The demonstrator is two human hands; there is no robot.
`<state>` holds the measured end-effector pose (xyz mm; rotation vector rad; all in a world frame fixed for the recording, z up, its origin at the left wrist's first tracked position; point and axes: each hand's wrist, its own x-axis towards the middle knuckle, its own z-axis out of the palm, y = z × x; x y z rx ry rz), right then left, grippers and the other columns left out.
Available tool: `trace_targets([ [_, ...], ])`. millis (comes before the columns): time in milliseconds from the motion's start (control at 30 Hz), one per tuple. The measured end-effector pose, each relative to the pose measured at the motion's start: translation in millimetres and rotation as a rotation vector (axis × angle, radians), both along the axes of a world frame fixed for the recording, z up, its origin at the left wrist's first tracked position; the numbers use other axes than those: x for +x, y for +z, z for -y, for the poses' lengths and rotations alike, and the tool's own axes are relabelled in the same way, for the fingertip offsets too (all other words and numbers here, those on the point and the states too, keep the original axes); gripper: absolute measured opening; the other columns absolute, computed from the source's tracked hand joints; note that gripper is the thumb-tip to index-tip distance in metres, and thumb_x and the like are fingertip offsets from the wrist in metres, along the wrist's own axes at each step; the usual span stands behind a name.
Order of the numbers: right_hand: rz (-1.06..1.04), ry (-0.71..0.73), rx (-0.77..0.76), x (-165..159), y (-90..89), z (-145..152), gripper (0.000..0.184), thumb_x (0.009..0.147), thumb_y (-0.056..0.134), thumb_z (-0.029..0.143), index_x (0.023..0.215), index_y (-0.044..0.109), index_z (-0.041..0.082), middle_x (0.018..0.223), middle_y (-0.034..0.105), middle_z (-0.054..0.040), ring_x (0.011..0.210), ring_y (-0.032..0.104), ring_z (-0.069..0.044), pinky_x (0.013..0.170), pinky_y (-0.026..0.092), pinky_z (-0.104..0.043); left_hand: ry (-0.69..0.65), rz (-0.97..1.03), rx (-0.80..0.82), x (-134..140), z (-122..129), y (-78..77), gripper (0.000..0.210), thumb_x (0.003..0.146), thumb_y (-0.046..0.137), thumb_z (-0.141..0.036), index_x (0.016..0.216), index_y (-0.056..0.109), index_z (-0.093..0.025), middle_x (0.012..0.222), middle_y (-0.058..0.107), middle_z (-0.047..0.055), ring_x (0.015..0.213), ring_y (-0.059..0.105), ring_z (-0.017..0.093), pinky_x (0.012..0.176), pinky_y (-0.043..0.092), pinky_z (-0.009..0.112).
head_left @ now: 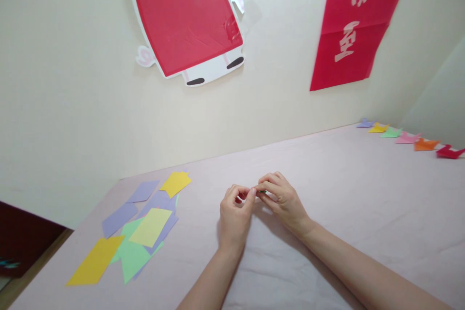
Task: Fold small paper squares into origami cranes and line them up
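Both hands meet above the pale cloth near the middle of the view. My right hand (285, 201) is closed, its thumb and fingers pinching a small piece of green paper (262, 191). Only a thin green edge of it shows; the rest is hidden by the fingers. My left hand (234, 213) is also closed, thumb against forefinger, with the tips at the left end of that green piece and touching the right fingertips.
Loose sheets of coloured paper, such as a yellow sheet (96, 260) and a purple sheet (119, 219), overlap at the left. Several small folded paper figures, among them an orange one (426, 145), line the far right edge. A wall with a cartoon cutout (185, 19) and a red banner (358, 34) stands behind.
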<state>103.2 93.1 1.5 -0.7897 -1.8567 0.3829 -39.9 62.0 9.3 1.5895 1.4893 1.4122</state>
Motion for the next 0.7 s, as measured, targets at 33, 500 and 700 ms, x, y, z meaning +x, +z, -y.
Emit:
trace_targets([
  [33,0.025,-0.017,0.025,-0.1,0.5,-0.1,0.012,0.087,0.062,0.012,0.085,0.07,0.02,0.083,0.062,-0.005,0.082,0.05,-0.021,0.073,0.041,-0.033,-0.005,0.062,-0.031,0.4,-0.5,-0.3,0.017,0.085,0.061,-0.031,0.074,0.063,-0.018,0.075,0.061,0.0,0.073,0.054,0.015,0.068,0.04,0.026],
  [500,-0.033,-0.007,0.011,0.7,0.6,-0.2,0.012,0.085,0.066,0.01,0.089,0.069,0.021,0.086,0.065,-0.003,0.086,0.054,-0.02,0.08,0.041,-0.034,-0.19,0.602,-0.348,-1.8,-8.7,-0.2,0.025,0.071,0.072,-0.038,0.07,0.063,-0.015,0.063,0.052,-0.003,0.058,0.043,0.008,0.055,0.034,0.018],
  [700,-0.076,0.061,-0.009,2.0,0.3,-1.4,0.013,0.087,0.061,0.011,0.089,0.07,0.021,0.083,0.066,-0.0029,0.084,0.057,-0.019,0.078,0.043,-0.034,-0.321,0.727,-0.483,-7.0,-8.5,7.9,0.027,0.066,0.076,-0.037,0.072,0.064,-0.014,0.065,0.053,-0.001,0.059,0.046,0.009,0.055,0.04,0.019],
])
